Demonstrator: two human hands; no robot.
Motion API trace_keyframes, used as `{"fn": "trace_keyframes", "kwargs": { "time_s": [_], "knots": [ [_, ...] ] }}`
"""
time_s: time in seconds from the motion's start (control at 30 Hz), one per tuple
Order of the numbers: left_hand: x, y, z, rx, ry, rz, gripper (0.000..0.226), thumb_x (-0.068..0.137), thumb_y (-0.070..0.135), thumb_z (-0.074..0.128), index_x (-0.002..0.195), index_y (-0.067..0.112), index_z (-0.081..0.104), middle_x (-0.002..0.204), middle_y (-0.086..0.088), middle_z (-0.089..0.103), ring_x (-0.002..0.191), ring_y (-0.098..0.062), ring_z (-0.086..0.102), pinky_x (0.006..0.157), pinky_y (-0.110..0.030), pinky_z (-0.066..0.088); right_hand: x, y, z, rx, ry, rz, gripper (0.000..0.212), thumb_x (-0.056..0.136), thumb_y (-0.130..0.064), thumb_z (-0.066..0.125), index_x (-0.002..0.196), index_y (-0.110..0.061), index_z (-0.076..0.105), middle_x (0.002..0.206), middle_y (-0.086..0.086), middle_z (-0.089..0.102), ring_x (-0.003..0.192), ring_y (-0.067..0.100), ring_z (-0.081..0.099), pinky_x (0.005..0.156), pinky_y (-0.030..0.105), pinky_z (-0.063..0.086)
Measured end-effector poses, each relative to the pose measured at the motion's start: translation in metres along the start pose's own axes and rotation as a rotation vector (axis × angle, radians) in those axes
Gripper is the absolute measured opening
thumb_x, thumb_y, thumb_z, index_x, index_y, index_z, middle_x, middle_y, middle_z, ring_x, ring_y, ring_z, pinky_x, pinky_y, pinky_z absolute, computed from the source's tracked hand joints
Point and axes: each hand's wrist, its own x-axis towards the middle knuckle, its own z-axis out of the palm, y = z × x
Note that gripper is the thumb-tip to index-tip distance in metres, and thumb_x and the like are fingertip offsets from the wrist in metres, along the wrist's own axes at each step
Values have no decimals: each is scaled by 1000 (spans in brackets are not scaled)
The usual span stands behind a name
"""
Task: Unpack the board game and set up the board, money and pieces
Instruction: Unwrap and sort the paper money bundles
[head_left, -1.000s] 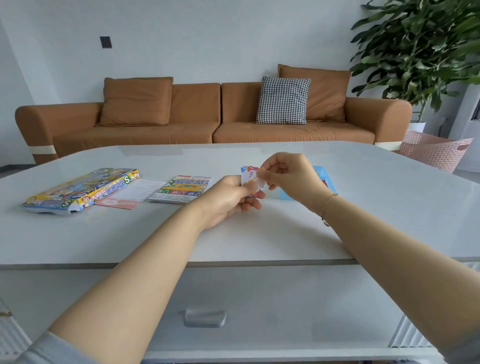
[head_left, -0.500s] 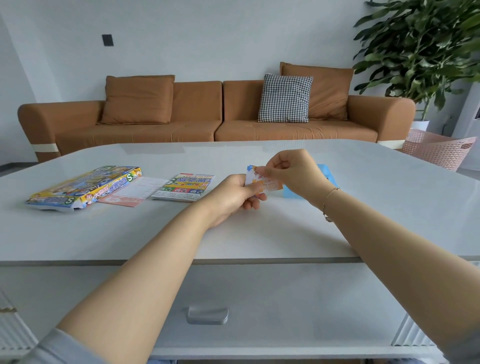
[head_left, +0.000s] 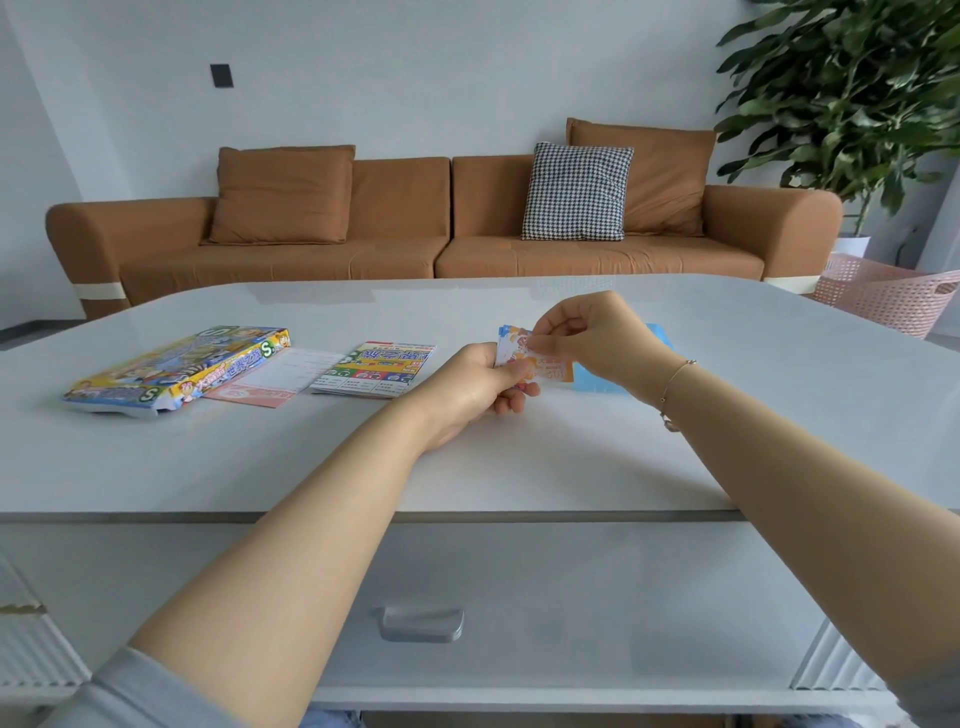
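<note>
left hand (head_left: 478, 384): clamped on the card stack (head_left: 511, 353)
right hand (head_left: 587, 332): nearer, pinching the top card (head_left: 553, 366), long axis sideways, rightward

White table (head_left: 519, 467) bare right of the folded board (head_left: 375, 368). Left of it: pink sheet (head_left: 270, 382), game box (head_left: 171, 371).

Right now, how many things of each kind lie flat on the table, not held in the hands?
Game box: 1
Pink and white sheet: 1
Folded board: 1
Blue sheet, partly hidden behind the right hand: 1
Total: 4
</note>
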Motion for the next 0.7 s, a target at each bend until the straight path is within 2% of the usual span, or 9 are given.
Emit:
{"fn": "trace_keyframes", "kwargs": {
  "time_s": [0.07,0.13,0.3,0.37,0.5,0.6,0.7],
  "knots": [
    [0,0,-1,20,-5,6,16,100,12,43,93,14,57,77,-3,60,47,-1,50,52,-15,38,-1,-1,1,19,14,19,17,76,-28,78,71,-15,68,75,5,71,67,13,62,70,32,51],
    [1,0,-1,53,-14,15,14,101,13,42,100,10,56,77,-3,59,47,-2,50,53,-16,38,-2,0,3,24,49,21,25,72,-36,80,68,-14,68,74,7,72,67,15,63,70,35,53],
    [0,0,0,70,-7,20,15,101,12,41,106,8,55,78,-3,59,48,-2,49,52,-15,38,-1,0,1,-24,27,1,15,81,-18,74,69,-20,66,81,9,72,70,15,63,80,38,55],
    [0,0,0,71,-8,21,16,101,12,41,106,8,55,78,-3,60,49,-2,49,52,-15,39,-2,-2,-2,-1,4,17,12,81,-17,73,70,-19,67,81,9,73,70,14,62,81,37,54],
    [1,-1,0,84,-10,21,16,101,13,41,105,8,56,78,-2,60,48,-2,49,53,-16,39,-3,-5,2,-7,50,28,24,77,-36,76,69,-15,68,72,3,69,65,14,60,67,32,51],
    [0,-1,0,89,-13,22,15,101,12,41,104,8,55,78,-2,60,47,0,50,52,-14,39,-2,-3,3,-20,41,18,17,80,-27,75,72,-14,67,78,7,71,68,16,63,76,37,57],
    [0,-1,0,87,-12,25,14,101,11,41,100,10,55,79,-2,59,46,0,49,52,-14,38,-1,0,-1,-45,8,23,9,82,-20,73,75,-16,69,85,9,74,76,18,66,84,42,56]
  ]
}}
